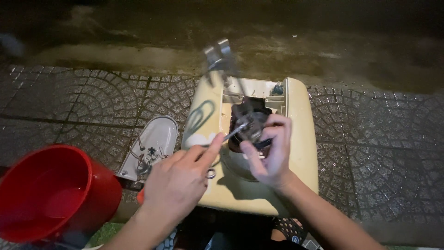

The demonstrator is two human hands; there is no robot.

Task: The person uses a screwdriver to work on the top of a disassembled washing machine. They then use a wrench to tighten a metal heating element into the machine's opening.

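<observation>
From the head view, a cream-yellow plastic appliance housing [298, 153] lies on patterned grey paving stones [379, 139], its middle opened onto a dark motor cavity [249, 115]. The left hand [178, 183] pinches a thin silver metal tool [233, 132] aimed into it. The right hand [273, 148] curls its fingers around a blurred metal part there. A red plastic bucket [51, 192] and a detached grey cover panel [150, 146] sit to the left.

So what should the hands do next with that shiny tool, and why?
Probably hold the right hand steady on the dark round part while the left hand gives the thin metal tool a small turn. The tool's tip already sits at that part inside the cream casing, and loose pieces lie on the grey cover beside it. The upper metal piece is blurred.
</observation>
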